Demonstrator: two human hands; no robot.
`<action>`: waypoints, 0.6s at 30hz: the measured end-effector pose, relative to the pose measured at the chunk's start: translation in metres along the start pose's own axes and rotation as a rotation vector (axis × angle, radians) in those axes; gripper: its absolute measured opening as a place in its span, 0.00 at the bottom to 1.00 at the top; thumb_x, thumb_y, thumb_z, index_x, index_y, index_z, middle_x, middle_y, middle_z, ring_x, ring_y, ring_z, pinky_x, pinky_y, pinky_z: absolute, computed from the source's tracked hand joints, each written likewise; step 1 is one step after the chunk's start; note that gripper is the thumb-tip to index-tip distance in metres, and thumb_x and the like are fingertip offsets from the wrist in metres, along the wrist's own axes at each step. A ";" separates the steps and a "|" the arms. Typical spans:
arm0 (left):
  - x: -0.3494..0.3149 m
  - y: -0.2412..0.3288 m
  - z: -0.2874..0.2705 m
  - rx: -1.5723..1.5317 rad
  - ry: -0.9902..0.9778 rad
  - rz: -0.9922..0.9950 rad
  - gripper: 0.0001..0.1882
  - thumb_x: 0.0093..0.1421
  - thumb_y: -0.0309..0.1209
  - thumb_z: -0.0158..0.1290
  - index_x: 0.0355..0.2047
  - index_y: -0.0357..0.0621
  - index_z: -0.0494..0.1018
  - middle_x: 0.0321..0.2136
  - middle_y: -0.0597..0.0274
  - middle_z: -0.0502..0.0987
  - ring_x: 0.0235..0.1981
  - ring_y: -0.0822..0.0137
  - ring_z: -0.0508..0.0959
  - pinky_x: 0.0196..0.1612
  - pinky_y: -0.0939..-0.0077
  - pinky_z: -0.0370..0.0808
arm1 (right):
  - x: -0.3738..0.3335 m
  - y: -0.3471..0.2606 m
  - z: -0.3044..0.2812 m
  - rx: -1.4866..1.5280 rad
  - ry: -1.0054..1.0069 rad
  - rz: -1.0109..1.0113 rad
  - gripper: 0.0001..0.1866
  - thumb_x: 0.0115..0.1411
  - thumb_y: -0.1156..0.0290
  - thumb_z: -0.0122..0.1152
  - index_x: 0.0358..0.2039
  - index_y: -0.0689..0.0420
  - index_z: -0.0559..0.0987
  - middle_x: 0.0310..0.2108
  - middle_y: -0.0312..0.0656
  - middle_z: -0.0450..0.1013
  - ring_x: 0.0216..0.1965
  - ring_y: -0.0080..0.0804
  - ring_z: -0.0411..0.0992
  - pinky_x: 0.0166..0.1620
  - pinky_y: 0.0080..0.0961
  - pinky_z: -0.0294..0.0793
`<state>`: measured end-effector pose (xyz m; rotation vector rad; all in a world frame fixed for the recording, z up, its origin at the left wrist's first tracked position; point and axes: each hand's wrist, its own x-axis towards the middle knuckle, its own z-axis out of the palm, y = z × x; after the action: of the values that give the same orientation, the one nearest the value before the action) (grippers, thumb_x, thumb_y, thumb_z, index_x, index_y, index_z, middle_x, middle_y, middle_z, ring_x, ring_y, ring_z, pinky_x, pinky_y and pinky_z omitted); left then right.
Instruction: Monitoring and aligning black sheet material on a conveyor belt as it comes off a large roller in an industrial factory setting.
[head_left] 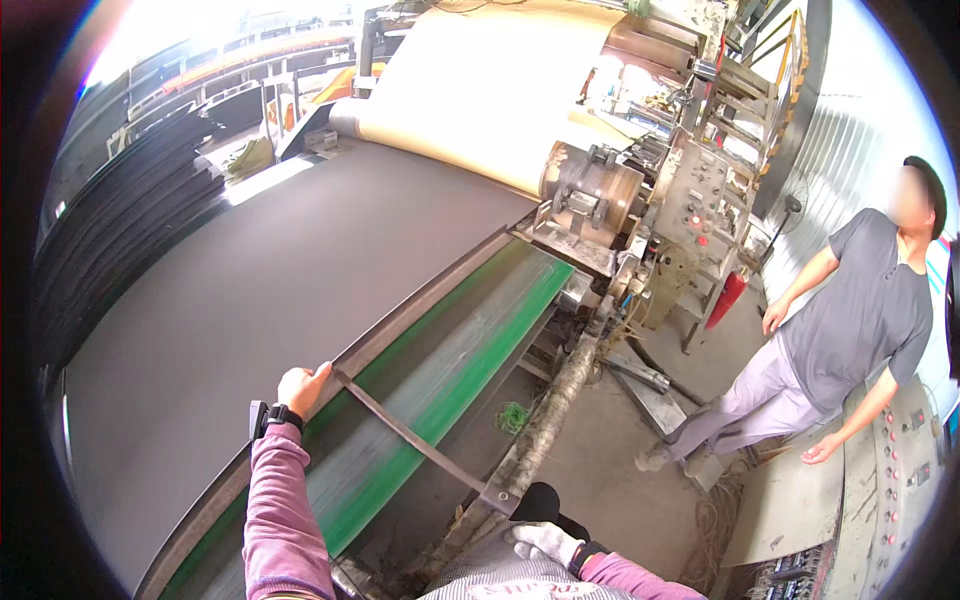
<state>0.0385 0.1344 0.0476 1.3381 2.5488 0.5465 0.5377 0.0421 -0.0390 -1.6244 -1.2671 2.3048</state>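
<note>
My left hand [303,388], bare and with a black band and device at the wrist, is closed on the long dark metal rail [380,340] where a crossbar [410,435] meets it. Just past the rail lies a wide dark grey sheet [270,260], flat on the machine. On my near side of the rail runs a green and grey conveyor belt [450,370]. My right hand [545,543], in a white glove, rests against the striped apron [470,560] at my front. Its fingers look laid out, with nothing visible in them.
A large yellowish roll [480,90] feeds the machine at the far end, beside a metal roller [590,190]. Dark sheets [130,210] are stacked at left. A person [850,310] stands at right, near a control panel [895,480]. A worn pipe [550,410] runs alongside.
</note>
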 end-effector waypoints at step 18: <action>-0.135 -0.210 -0.062 0.003 0.327 -0.245 0.23 0.54 0.51 0.50 0.23 0.41 0.79 0.27 0.50 0.75 0.32 0.55 0.75 0.39 0.66 0.70 | -0.008 0.002 -0.001 -0.064 0.051 -0.069 0.17 0.58 0.57 0.51 0.38 0.57 0.78 0.22 0.35 0.74 0.19 0.18 0.67 0.23 0.15 0.67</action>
<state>-0.0635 -0.1002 0.0184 0.9820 2.9180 0.7655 0.5431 0.0375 -0.0339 -1.6210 -1.3767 2.1906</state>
